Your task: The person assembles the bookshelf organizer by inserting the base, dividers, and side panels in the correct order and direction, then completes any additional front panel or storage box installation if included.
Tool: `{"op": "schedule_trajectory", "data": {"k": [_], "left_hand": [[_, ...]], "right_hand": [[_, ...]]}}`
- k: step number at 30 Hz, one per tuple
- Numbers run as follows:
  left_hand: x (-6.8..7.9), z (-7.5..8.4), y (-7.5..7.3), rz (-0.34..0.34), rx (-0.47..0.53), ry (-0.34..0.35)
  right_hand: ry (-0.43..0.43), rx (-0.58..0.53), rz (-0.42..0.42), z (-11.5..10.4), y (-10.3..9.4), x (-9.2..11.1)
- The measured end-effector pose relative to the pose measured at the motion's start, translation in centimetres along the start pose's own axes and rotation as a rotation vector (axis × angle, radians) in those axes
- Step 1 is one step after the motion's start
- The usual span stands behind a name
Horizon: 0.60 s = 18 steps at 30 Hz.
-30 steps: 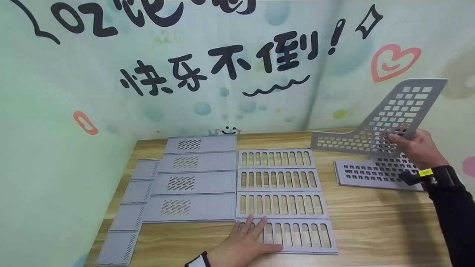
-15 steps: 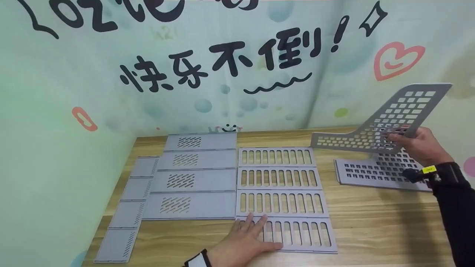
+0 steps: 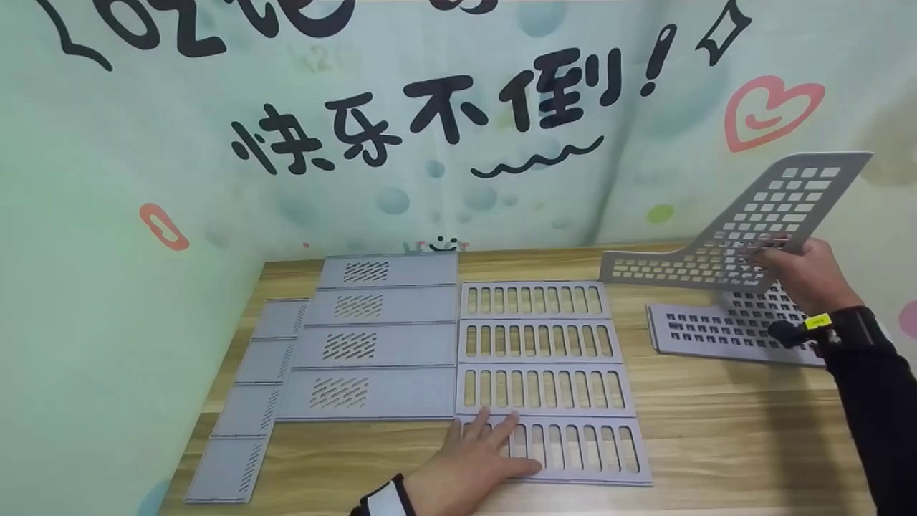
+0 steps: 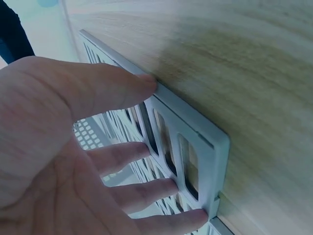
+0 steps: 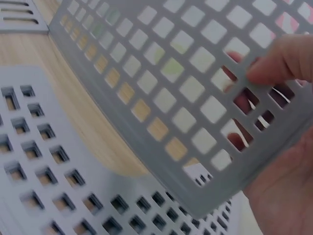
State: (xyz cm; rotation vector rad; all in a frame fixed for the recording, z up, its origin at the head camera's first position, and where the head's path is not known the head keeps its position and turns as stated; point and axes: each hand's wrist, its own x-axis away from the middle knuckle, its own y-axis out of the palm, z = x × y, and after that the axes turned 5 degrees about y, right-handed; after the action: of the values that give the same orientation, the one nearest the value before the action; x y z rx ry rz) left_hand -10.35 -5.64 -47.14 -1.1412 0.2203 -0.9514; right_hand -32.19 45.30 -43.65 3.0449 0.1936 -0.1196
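Observation:
At the right, my right hand (image 3: 813, 276) grips a grey L-shaped perforated panel (image 3: 766, 215) by its edge, holding it tilted up. In the right wrist view the thumb lies on the near face of this panel (image 5: 161, 83) and the fingers show through its holes from behind. Below it, similar perforated panels (image 3: 706, 333) lie stacked on the table. My left hand (image 3: 473, 459) rests with spread fingers on the nearest slotted grey panel (image 3: 594, 451). Close up in the left wrist view, thumb and fingertips touch the frame of that slotted panel (image 4: 190, 152).
Several slotted panels (image 3: 541, 340) stand in a column at mid-table. Left of them lie plain panels with slanted vents (image 3: 408, 344), then a column of smaller vented panels (image 3: 236, 408). The wooden table (image 3: 716, 430) meets a printed curtain (image 3: 358, 208) at the back.
My right hand and its raised panel have shifted only slightly. My left hand stays on the slotted panel, and the head view has tilted up a little.

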Motion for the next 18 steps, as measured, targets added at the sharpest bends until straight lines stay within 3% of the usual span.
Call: {"op": "schedule_trajectory", "data": {"k": [5, 18], "left_hand": [[-0.3, 0.2, 0.0, 0.001, -0.028, -0.018], [-0.2, -0.2, -0.1, 0.009, 0.013, 0.041]], "right_hand": [[0.015, -0.044, 0.051, 0.5, 0.0, -0.2], [0.028, -0.141, 0.04, 1.1, -0.2, -1.0]]}}
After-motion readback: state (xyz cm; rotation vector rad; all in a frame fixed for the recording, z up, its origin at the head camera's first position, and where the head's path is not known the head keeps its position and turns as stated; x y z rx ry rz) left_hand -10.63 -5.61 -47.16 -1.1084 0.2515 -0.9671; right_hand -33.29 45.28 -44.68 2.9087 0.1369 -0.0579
